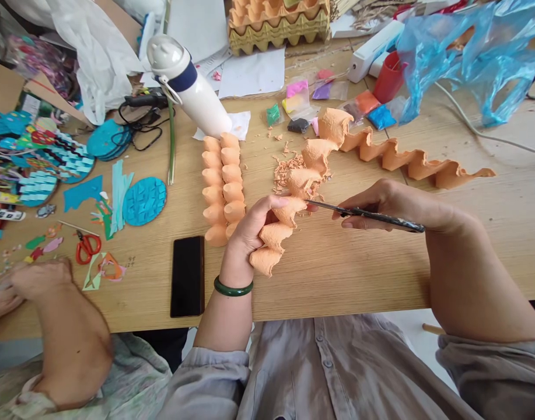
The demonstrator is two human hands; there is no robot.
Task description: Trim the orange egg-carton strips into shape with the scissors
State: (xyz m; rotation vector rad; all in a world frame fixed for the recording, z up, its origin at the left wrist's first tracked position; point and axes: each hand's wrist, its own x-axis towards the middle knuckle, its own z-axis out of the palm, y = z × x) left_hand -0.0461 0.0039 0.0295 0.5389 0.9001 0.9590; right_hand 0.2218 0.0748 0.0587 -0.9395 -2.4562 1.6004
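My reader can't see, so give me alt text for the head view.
A left hand wearing a green bangle holds an orange egg-carton strip while the right hand puts a dark cutting tool to its edge. Shavings, more strips, a phone and a white bottle share the wooden table.

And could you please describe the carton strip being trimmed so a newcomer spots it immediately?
On the wooden table, right of the white drinking bottle, find the left hand by the green bangle. The orange egg-carton strip slants through that hand, scissors at its edge. Twin strips lie to its left, a zigzag strip to its right; only it is held.
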